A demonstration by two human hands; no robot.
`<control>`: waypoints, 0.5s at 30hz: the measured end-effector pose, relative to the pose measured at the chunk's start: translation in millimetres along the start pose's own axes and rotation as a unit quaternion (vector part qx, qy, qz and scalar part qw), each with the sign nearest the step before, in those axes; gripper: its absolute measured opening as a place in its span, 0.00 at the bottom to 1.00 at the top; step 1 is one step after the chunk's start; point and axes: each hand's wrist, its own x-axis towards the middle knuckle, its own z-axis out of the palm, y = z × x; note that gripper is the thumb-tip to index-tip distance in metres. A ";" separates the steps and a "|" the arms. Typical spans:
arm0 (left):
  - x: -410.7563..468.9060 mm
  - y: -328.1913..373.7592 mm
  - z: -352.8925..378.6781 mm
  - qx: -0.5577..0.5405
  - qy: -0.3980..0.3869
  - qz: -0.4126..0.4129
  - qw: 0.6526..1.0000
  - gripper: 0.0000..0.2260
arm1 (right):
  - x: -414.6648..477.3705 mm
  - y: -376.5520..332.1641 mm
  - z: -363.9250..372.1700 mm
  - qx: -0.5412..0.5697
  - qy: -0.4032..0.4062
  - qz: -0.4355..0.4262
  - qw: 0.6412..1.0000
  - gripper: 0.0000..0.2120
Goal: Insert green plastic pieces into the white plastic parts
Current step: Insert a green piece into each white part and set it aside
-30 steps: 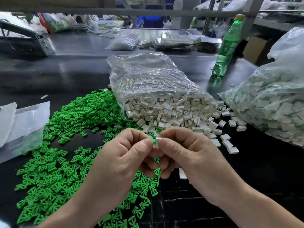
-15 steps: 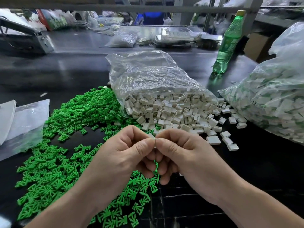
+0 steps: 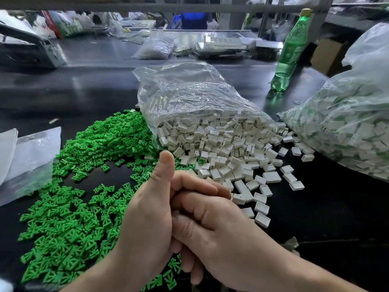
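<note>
My left hand point(image 3: 147, 218) and my right hand point(image 3: 221, 234) are clasped together low in the middle. The left thumb sticks straight up. The left fingers curl over the right hand's curled fingers. The white part with its green piece, pinched between both hands a moment ago, is hidden inside the clasp. A wide heap of loose green plastic pieces point(image 3: 69, 207) lies to the left and under my hands. White plastic parts point(image 3: 221, 148) spill from a clear bag point(image 3: 189, 98) just beyond my hands.
A second large clear bag point(image 3: 347, 123) of white parts with green showing lies at the right. A green bottle point(image 3: 290, 51) stands behind it. Flat clear plastic bags point(image 3: 31, 157) lie at the left edge. The black table point(image 3: 84, 91) carries more bags and boxes far back.
The fingertip pinch with the white part showing between both hands is gone. The hands have closed over each other, the left thumb has risen, and the part is out of sight.
</note>
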 end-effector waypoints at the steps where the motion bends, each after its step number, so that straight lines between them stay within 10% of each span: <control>1: 0.1 0.1 0.9 -0.002 0.018 0.010 1.000 0.34 | 0.1 -0.4 0.3 -0.004 0.006 -0.001 1.000 0.07; 15: 6.5 4.3 -3.6 0.057 0.047 0.038 0.997 0.32 | 10.5 -0.6 -3.1 0.140 0.006 0.009 0.990 0.10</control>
